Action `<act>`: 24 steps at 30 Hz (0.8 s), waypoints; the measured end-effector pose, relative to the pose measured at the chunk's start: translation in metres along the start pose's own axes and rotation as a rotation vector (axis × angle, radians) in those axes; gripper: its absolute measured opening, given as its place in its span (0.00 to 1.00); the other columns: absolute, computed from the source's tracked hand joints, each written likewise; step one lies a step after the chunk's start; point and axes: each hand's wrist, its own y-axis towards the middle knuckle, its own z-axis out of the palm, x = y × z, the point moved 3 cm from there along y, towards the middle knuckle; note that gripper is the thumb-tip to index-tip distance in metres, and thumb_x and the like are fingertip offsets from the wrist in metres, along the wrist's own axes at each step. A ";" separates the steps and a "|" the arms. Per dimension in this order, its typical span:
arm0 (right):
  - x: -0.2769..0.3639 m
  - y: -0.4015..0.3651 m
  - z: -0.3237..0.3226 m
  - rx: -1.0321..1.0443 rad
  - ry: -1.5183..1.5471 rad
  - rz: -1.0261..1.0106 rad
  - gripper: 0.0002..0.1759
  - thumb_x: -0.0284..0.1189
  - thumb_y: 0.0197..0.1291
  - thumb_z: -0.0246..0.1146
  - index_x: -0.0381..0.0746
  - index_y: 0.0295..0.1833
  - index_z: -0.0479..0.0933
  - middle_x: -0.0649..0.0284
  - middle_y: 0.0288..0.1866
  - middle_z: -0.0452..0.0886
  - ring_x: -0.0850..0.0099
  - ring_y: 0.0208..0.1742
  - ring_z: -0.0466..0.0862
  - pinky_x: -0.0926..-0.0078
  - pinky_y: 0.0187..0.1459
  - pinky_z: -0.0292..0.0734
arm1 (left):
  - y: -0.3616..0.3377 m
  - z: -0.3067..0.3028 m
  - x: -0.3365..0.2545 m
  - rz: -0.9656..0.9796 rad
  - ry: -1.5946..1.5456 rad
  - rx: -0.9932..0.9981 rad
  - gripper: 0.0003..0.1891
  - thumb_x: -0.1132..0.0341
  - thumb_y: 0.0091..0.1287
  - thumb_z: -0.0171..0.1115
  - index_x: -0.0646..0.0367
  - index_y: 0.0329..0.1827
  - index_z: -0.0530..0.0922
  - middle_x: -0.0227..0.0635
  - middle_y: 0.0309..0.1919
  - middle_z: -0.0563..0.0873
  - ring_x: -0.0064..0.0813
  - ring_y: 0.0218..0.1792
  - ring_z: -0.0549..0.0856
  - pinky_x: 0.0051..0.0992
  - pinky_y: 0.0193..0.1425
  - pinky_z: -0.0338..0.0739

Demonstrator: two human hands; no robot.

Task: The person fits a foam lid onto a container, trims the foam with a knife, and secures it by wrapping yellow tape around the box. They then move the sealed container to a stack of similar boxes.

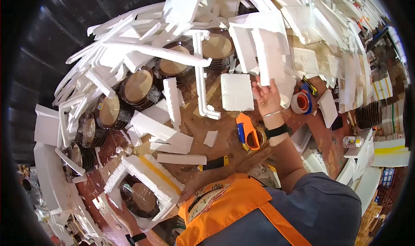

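Note:
At the lower left, my left hand [124, 215] lies with fingers stretched along the outer side of a white foam packing frame [151, 176]. Inside the frame sits a dark-rimmed round plate [140, 197] with a brown middle, perhaps the top of a stack. A strip of yellow tape [161, 175] runs over the frame's far side. My right hand [266, 99] is raised, palm toward me, with its fingers curled at the near end of a white foam strip [266, 51]. Left of it lies a square foam block [237, 92]. An orange tape dispenser [247, 131] lies below that hand.
Several stacks of dark-rimmed plates [137, 85] curve along the left and back of the brown table [190, 138]. Foam offcuts [142, 51] pile behind them. A black-and-yellow cutter [212, 163] lies near my apron. Tape rolls [301, 102] sit to the right.

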 end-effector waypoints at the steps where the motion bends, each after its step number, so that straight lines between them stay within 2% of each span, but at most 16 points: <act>1: -0.011 -0.009 0.011 0.119 -0.154 -0.042 0.22 0.40 0.74 0.58 0.35 0.62 0.74 0.55 0.57 0.84 0.63 0.54 0.85 0.64 0.54 0.83 | 0.000 -0.001 -0.004 -0.005 0.044 -0.007 0.40 0.85 0.65 0.55 0.53 0.81 0.57 0.46 0.79 0.62 0.46 0.77 0.64 0.41 0.80 0.58; 2: -0.024 -0.017 0.023 0.242 -0.305 -0.078 0.21 0.39 0.73 0.58 0.35 0.61 0.74 0.55 0.56 0.85 0.63 0.54 0.85 0.65 0.54 0.83 | 0.000 -0.001 -0.005 -0.004 0.051 -0.016 0.40 0.85 0.65 0.55 0.53 0.81 0.57 0.46 0.79 0.62 0.46 0.77 0.64 0.41 0.80 0.58; 4: -0.063 -0.031 0.048 0.448 -0.528 0.240 0.16 0.34 0.72 0.60 0.35 0.57 0.76 0.56 0.53 0.86 0.64 0.51 0.87 0.67 0.52 0.84 | 0.000 -0.002 0.000 -0.026 0.066 -0.003 0.41 0.86 0.63 0.55 0.53 0.81 0.57 0.46 0.78 0.64 0.45 0.76 0.65 0.40 0.80 0.57; 8: -0.153 -0.088 0.116 0.998 -1.006 -0.067 0.09 0.24 0.69 0.58 0.37 0.52 0.78 0.56 0.51 0.87 0.67 0.49 0.88 0.71 0.50 0.84 | -0.005 -0.001 -0.018 0.016 -0.004 0.001 0.41 0.86 0.63 0.56 0.53 0.81 0.58 0.45 0.77 0.66 0.39 0.76 0.66 0.37 0.79 0.58; 9: -0.167 -0.095 0.138 1.055 -1.112 -0.229 0.10 0.20 0.67 0.58 0.39 0.51 0.79 0.54 0.48 0.87 0.63 0.49 0.87 0.67 0.51 0.82 | -0.005 0.000 -0.015 0.007 0.012 -0.006 0.41 0.86 0.63 0.56 0.52 0.81 0.58 0.44 0.77 0.66 0.39 0.75 0.67 0.37 0.78 0.59; 10: -0.201 -0.089 0.148 1.103 -1.218 -0.509 0.12 0.18 0.63 0.56 0.37 0.50 0.79 0.50 0.46 0.85 0.57 0.49 0.84 0.62 0.52 0.80 | -0.004 -0.001 -0.014 -0.003 0.026 -0.013 0.41 0.86 0.63 0.56 0.52 0.81 0.58 0.44 0.77 0.67 0.39 0.75 0.67 0.36 0.78 0.60; 11: -0.225 -0.084 0.161 1.125 -1.369 -0.543 0.11 0.18 0.61 0.57 0.37 0.49 0.78 0.50 0.48 0.83 0.55 0.50 0.83 0.59 0.54 0.78 | -0.005 -0.001 -0.019 -0.078 0.034 -0.013 0.41 0.85 0.63 0.56 0.53 0.81 0.58 0.44 0.76 0.68 0.38 0.75 0.68 0.36 0.78 0.60; 12: -0.245 -0.078 0.173 1.142 -1.521 -0.584 0.11 0.18 0.60 0.57 0.36 0.47 0.77 0.50 0.50 0.82 0.53 0.51 0.82 0.56 0.56 0.77 | -0.005 -0.002 -0.024 -0.012 0.026 -0.011 0.41 0.85 0.63 0.57 0.53 0.81 0.59 0.43 0.76 0.68 0.38 0.75 0.68 0.36 0.78 0.60; 14: -0.295 -0.055 0.175 1.173 -1.765 -0.894 0.09 0.22 0.61 0.56 0.34 0.46 0.77 0.49 0.47 0.81 0.53 0.52 0.81 0.57 0.54 0.77 | -0.004 0.000 -0.008 0.006 -0.010 -0.053 0.40 0.85 0.63 0.57 0.54 0.80 0.59 0.44 0.75 0.70 0.37 0.74 0.69 0.35 0.77 0.61; 15: -0.301 -0.055 0.180 1.180 -1.861 -0.891 0.09 0.25 0.62 0.55 0.33 0.45 0.77 0.48 0.47 0.81 0.52 0.54 0.80 0.59 0.55 0.76 | -0.004 0.001 -0.010 -0.003 -0.022 -0.055 0.40 0.85 0.62 0.57 0.54 0.80 0.60 0.44 0.74 0.71 0.38 0.74 0.69 0.35 0.77 0.60; 16: -0.306 -0.058 0.183 1.114 -2.026 -0.698 0.13 0.26 0.64 0.54 0.32 0.50 0.77 0.50 0.50 0.81 0.53 0.57 0.79 0.59 0.57 0.75 | -0.005 0.000 -0.023 -0.080 -0.101 -0.039 0.39 0.85 0.62 0.56 0.55 0.79 0.61 0.44 0.73 0.71 0.38 0.74 0.69 0.35 0.77 0.60; 18: -0.318 -0.056 0.173 1.031 -2.158 -0.925 0.17 0.27 0.64 0.53 0.32 0.56 0.76 0.51 0.54 0.80 0.55 0.58 0.78 0.60 0.58 0.75 | -0.005 0.000 -0.017 -0.028 -0.094 -0.055 0.39 0.86 0.62 0.56 0.55 0.79 0.61 0.45 0.73 0.71 0.41 0.74 0.70 0.36 0.77 0.61; 20: -0.316 -0.055 0.175 1.100 -2.267 -0.899 0.22 0.27 0.67 0.53 0.32 0.64 0.74 0.52 0.57 0.78 0.58 0.60 0.75 0.60 0.60 0.71 | -0.006 0.000 -0.013 -0.034 -0.060 -0.075 0.39 0.86 0.62 0.56 0.55 0.79 0.61 0.46 0.73 0.72 0.42 0.74 0.70 0.36 0.77 0.62; 21: -0.298 -0.064 0.186 1.149 -2.284 -0.929 0.22 0.28 0.66 0.53 0.34 0.64 0.74 0.53 0.57 0.78 0.58 0.59 0.75 0.60 0.63 0.68 | -0.005 0.000 -0.013 -0.008 -0.023 -0.073 0.39 0.86 0.62 0.56 0.55 0.79 0.61 0.47 0.73 0.72 0.44 0.74 0.70 0.37 0.76 0.63; 22: -0.290 -0.065 0.195 1.209 -2.315 -0.820 0.23 0.29 0.64 0.56 0.35 0.64 0.75 0.55 0.59 0.77 0.58 0.62 0.73 0.56 0.64 0.65 | -0.006 -0.001 -0.015 -0.027 -0.024 -0.088 0.39 0.86 0.62 0.56 0.55 0.79 0.61 0.47 0.73 0.72 0.44 0.74 0.70 0.37 0.76 0.63; 24: -0.278 -0.069 0.201 1.226 -2.248 -0.871 0.25 0.30 0.60 0.61 0.33 0.63 0.74 0.53 0.61 0.73 0.55 0.69 0.67 0.45 0.67 0.60 | -0.006 -0.002 -0.022 -0.034 -0.054 -0.070 0.39 0.86 0.62 0.58 0.55 0.78 0.61 0.47 0.73 0.72 0.47 0.74 0.71 0.38 0.76 0.64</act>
